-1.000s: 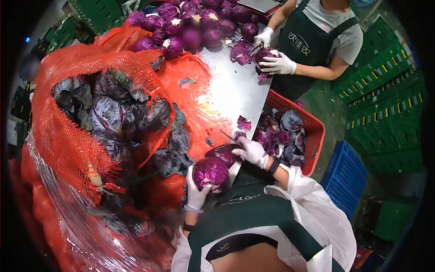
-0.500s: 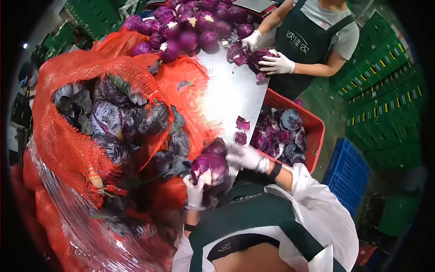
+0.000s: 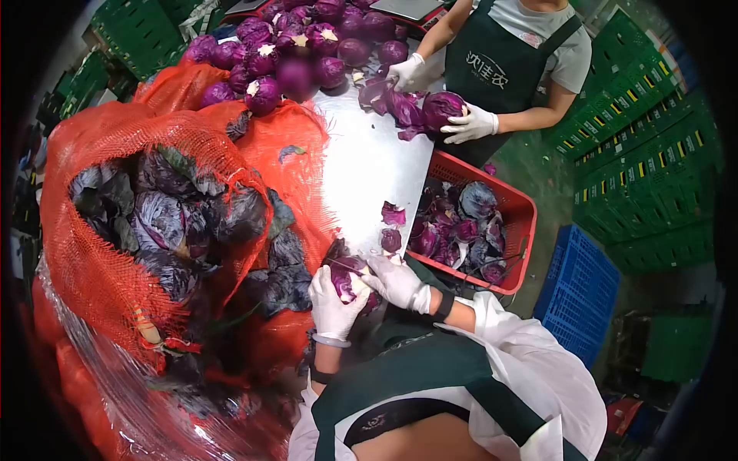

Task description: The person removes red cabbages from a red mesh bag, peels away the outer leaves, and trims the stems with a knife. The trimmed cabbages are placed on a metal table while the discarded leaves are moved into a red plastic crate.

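A purple cabbage [image 3: 346,280] is between my two gloved hands, just in front of my apron. My left hand [image 3: 334,301] wraps its left side, below the pale cut stem. On its right side, my right hand [image 3: 396,284] has closed fingers at the outer leaves; what exactly they pinch is too small to tell. Two torn purple leaf pieces [image 3: 393,214] lie on the metal table [image 3: 369,169] beyond my right hand. To the left, an open red mesh sack [image 3: 92,253] holds dark-leaved cabbages [image 3: 160,220].
Across the table a co-worker's gloved hands [image 3: 470,124] hold another cabbage [image 3: 443,110]. Many purple cabbages [image 3: 328,38] are heaped at the far end. A red crate [image 3: 523,230] of leaves stands right of the table, with a blue crate [image 3: 578,296] and green crates [image 3: 642,169] beyond.
My left hand has moved up and now wraps the cabbage's left side. My right hand is lower, against its leaves. The co-worker's cabbage shows rounder, with leaves peeled away; the whole view has shifted.
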Demonstrator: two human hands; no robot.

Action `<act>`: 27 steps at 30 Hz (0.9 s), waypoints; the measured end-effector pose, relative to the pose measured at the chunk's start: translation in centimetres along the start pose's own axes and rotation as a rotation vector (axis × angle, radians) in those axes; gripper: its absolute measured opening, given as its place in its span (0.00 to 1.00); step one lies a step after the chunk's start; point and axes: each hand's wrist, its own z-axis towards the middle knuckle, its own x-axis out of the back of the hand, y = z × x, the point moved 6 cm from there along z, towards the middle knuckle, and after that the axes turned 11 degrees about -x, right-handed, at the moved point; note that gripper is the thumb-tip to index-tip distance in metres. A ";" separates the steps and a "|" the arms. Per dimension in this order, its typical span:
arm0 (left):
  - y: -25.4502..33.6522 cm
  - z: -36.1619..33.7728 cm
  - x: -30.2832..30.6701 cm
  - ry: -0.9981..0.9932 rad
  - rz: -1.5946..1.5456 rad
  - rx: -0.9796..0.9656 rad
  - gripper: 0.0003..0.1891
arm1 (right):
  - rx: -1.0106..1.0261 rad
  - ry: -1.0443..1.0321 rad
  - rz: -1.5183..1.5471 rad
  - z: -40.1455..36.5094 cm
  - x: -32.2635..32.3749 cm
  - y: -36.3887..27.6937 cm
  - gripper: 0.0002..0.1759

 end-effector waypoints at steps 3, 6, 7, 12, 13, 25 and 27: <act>0.9 0.0 0.0 -0.001 0.031 0.020 0.48 | -0.041 -0.013 -0.151 2.7 0.2 1.8 0.21; 2.0 -0.9 0.1 0.042 0.043 -0.103 0.48 | -0.131 0.074 0.091 6.0 0.5 6.3 0.18; 1.8 -1.6 0.3 0.052 0.027 -0.112 0.48 | -0.021 0.202 0.151 6.5 0.8 7.8 0.18; -1.1 -3.9 2.7 0.099 -0.196 0.153 0.53 | -0.271 -0.183 0.577 7.0 1.0 7.5 0.31; -1.2 -3.8 2.9 0.058 -0.190 0.208 0.54 | -0.335 -0.246 0.526 5.3 0.5 5.9 0.39; -1.1 -2.5 0.8 -0.042 -0.234 0.054 0.51 | -0.024 0.111 -0.203 1.9 -1.0 3.6 0.18; -2.6 -2.9 0.9 -0.008 -0.374 0.085 0.49 | -0.168 0.026 -0.144 4.3 -1.8 10.1 0.28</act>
